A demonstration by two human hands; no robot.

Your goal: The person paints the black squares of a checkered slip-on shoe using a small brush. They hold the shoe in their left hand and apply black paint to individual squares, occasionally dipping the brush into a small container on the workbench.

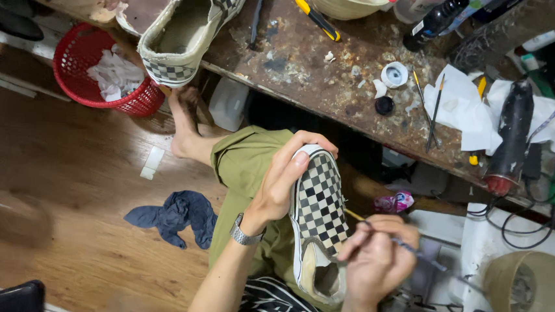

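Right hand brushes checkered shoe, left-held.

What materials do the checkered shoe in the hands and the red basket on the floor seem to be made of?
The checkered shoe looks like woven canvas, matte, with a smooth white rubber-like edge around the sole. The red basket looks like moulded plastic, slightly glossy, with an open lattice wall.

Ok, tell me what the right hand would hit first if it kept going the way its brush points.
Probably the checkered shoe: the right hand aims its thin brush up-left at the shoe's side, held by the left hand. Depth is unclear.
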